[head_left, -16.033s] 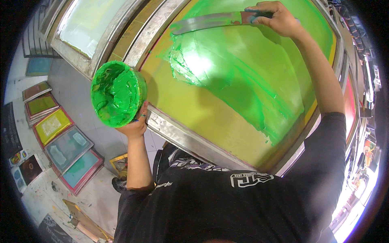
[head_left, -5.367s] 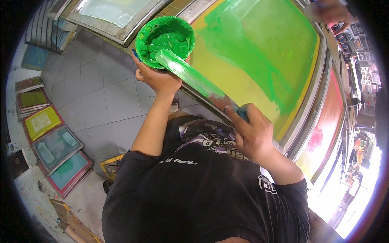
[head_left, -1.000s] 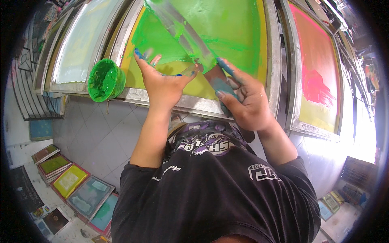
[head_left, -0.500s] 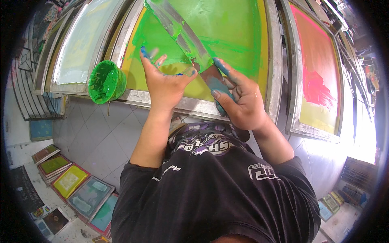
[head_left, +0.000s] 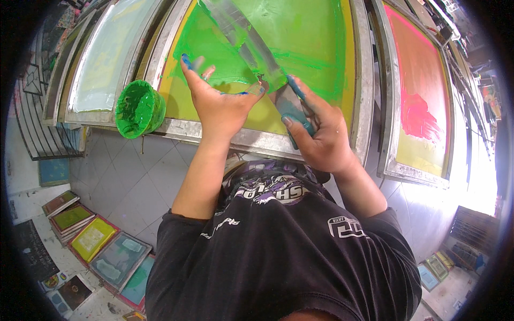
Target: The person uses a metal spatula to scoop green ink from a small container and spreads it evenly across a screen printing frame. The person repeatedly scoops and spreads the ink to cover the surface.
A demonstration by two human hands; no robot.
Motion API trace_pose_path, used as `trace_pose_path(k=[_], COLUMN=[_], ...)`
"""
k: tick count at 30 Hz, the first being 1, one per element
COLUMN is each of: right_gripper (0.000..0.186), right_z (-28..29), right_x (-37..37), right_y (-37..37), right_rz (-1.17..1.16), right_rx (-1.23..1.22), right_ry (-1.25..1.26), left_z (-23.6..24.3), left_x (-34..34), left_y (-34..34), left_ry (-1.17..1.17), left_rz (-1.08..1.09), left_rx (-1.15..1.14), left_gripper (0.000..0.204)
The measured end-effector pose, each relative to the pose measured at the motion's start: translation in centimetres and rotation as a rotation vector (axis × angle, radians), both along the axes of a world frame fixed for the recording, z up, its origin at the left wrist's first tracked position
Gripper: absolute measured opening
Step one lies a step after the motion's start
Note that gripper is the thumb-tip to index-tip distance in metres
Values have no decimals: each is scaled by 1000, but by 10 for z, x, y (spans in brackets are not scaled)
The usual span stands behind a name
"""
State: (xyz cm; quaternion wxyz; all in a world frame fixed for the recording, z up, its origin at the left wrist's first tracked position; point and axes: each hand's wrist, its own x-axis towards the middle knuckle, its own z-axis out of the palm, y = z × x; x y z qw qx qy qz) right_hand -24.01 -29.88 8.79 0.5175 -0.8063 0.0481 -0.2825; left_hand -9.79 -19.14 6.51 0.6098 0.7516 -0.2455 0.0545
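A scraper [head_left: 244,44] is held by its handle in the right hand [head_left: 326,134], the fingers being closed around the grip. The left hand [head_left: 222,112] is empty, its fingers spread wide; its thumb is near the blade's base, and contact cannot be confirmed. In this inspector's judgement, the grip should be kept firm and low, the blade steady over the screen [head_left: 262,115] so that drips are caught, and the free thumb clear of the edge.

The blade is long, flat and metallic, streaked with thick green paint [head_left: 316,64], which is also spread glossily across the screen. The metal frame [head_left: 182,128] is scuffed. A round, paint-caked tub [head_left: 140,109] is noted at its near left corner.
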Motion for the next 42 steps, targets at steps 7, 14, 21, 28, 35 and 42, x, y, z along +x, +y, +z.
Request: trace_pose_path(k=[7,14,21,28,35,42], right_gripper=[53,54,54,56,54,51], right_z=[6,1,-2,-1,11,15], right_x=[-4,-2,-4,-4,-3,-5], right_y=[1,5,6,7,9,17], right_rz=[-67,-160,-147,-69,-74,-85], right_rx=[-119,-147,-219,248,29,-96], right_ry=[104,57,40,-37,183,236], left_z=[4,3,1,-5,-4,-7], left_x=[-4,-8,-8,-2,2,8], left_y=[-6,-11,-12,-4,-2,0], left_ry=[24,30,12,-265,-693,-891], left_rz=[39,34,59,186,536,576], left_rx=[77,62,102,183,280,175], left_gripper=[115,114,118,138,146,143])
